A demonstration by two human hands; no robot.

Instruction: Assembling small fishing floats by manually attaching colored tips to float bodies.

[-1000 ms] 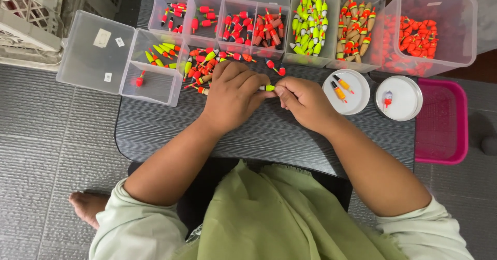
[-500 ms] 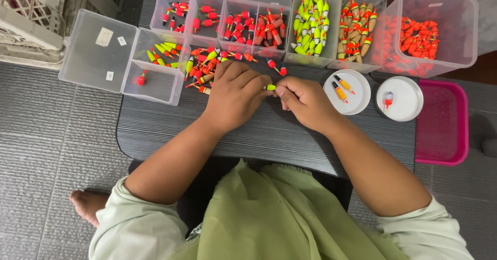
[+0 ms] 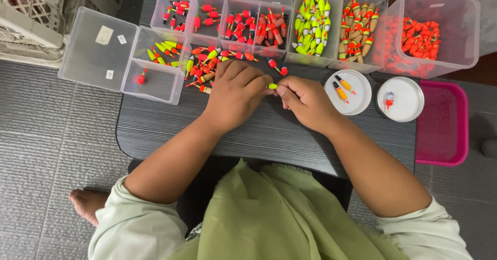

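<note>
Two hands: the left hand (image 3: 235, 91) and the right hand (image 3: 305, 102) met at the middle of the dark tabletop (image 3: 269, 135), fingertips facing each other.
Left hand: curled, its fingertips closed on one end of a small yellow-green float (image 3: 273, 86).
Right hand: thumb and forefinger pinched the other end of the same float.
Float: held between the two hands, just above the tabletop; most of it was hidden by the fingers.
Step in hand: judging by the double pinch, fine work on this single float, with sorting or fitting of small parts the likeliest reading.
Handling need: such a small, slim piece would call for a steady fingertip grip from at least one hand, or it could roll away.
Loose pile (image 3: 207, 63): red, orange and green floats lay on the tabletop just beyond the left hand.
Small open box (image 3: 155, 66): beside the pile, with a few floats inside.
Clear bins (image 3: 316, 24): in a row along the far edge, each holding floats of one colour kind.
Round white lids (image 3: 348, 91): near the right hand, each with one or two floats on it.
</note>
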